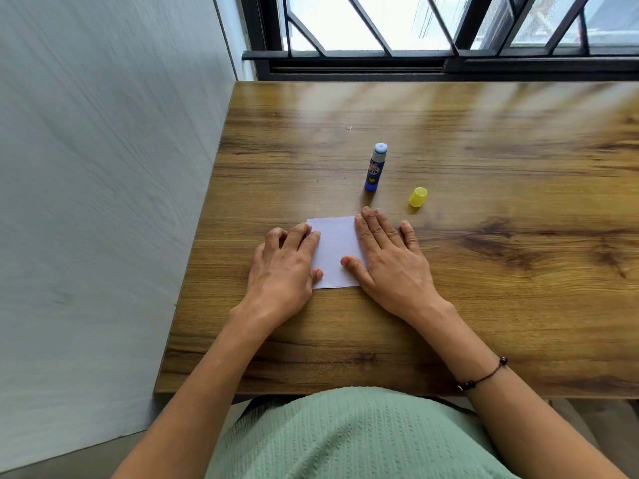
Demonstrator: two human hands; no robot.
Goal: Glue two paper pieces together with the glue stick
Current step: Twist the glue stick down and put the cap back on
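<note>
A pale lilac paper (335,252) lies flat on the wooden table (484,271), and I cannot tell whether it is one sheet or two stacked. My left hand (281,267) rests on its left edge, fingers partly bent, thumb on the paper. My right hand (387,252) presses flat on its right edge with straight fingers. Beyond the paper stands the blue glue stick (376,167), upright and uncapped. Its yellow cap (418,197) sits on the table to the right of it.
The table's left edge runs along a grey wall (103,202). A barred window (432,32) lies behind the far edge. The table's near edge meets my green-clad body (349,433).
</note>
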